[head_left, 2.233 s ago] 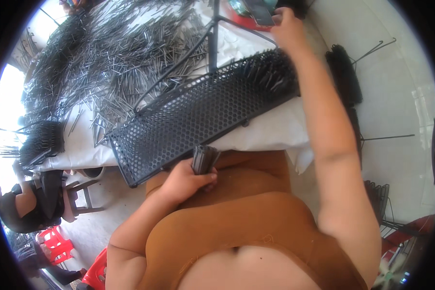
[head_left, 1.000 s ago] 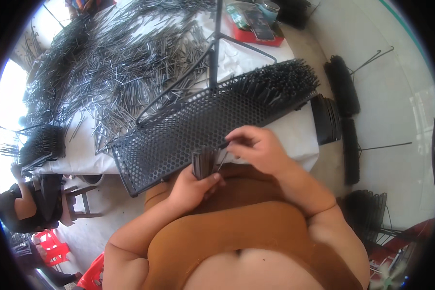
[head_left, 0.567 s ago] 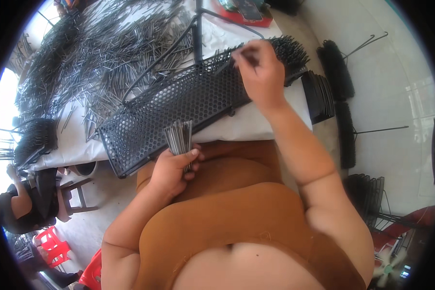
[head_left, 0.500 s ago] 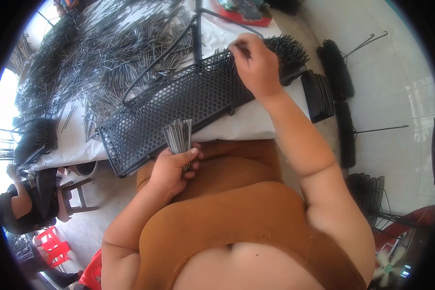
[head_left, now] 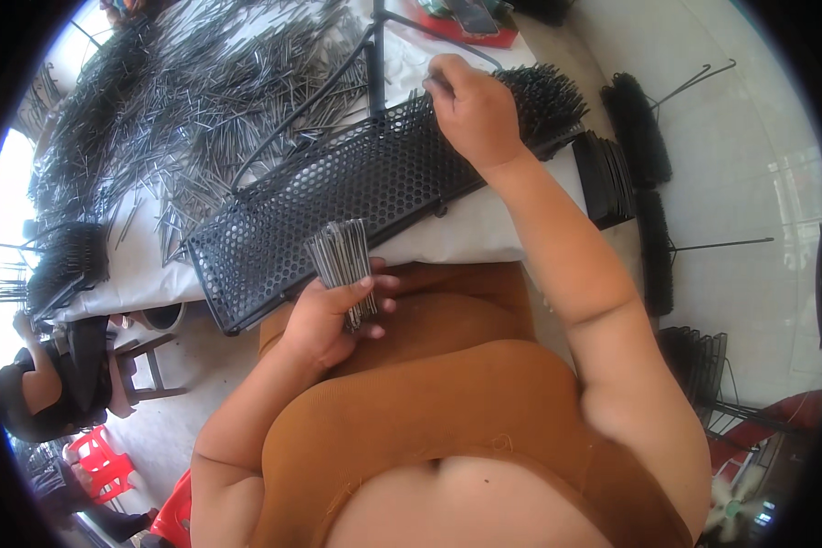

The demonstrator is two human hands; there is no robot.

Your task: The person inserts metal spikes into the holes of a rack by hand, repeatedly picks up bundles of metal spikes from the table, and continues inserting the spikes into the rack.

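Note:
My left hand [head_left: 329, 315] is wrapped round a bundle of thin grey metal rods [head_left: 342, 256], held upright in front of my body; its fingertips are spread a little apart. Over the far edge of a long black perforated rack [head_left: 338, 196], my right hand [head_left: 479, 114] pinches with thumb and index finger. A small dark tip shows at that pinch, but I cannot make out what it is. Just right of this hand, the rack's end is densely filled with upright dark rods [head_left: 543, 96]. Hexagonal holes without rods cover the rack's left and middle.
A big heap of loose rods [head_left: 219, 110] covers the white-sheeted table's far left. A black frame post [head_left: 375, 68] rises behind the rack. Stacked black panels [head_left: 603, 178] stand at the right table edge. At the left sits another person [head_left: 59, 374] near a red stool [head_left: 105, 464].
My right hand has moved slightly left and up along the rack. The fingers of my left hand have loosened somewhat, and the bundle's top has shifted a little.

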